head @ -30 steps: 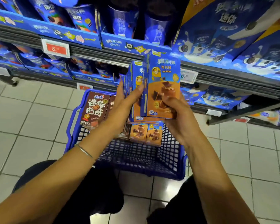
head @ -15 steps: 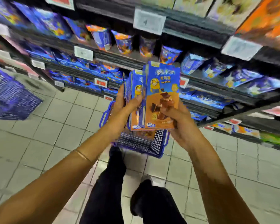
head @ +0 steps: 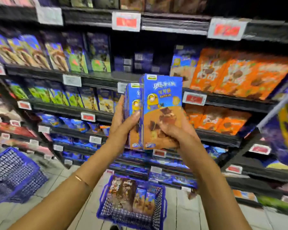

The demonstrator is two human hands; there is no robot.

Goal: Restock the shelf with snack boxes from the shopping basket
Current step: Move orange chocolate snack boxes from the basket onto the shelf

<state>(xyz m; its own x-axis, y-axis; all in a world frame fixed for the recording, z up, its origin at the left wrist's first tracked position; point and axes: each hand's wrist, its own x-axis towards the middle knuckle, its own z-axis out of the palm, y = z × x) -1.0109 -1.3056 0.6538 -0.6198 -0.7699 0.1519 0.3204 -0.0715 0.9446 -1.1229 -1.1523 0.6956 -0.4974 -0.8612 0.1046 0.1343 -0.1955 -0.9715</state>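
Since a second ago I've lifted the snack boxes (head: 161, 103) from just over the shopping basket (head: 161, 205) to shelf (head: 96, 78) height. My left hand (head: 121, 123) and right hand (head: 175, 131) both grip the upright stack. Above its top edge, a dim recess (head: 140, 47) leaves room.

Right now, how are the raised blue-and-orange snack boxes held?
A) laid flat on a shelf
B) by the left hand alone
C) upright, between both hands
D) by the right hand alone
C: the left hand and right hand each grip the upright snack boxes, in front of the shelf.
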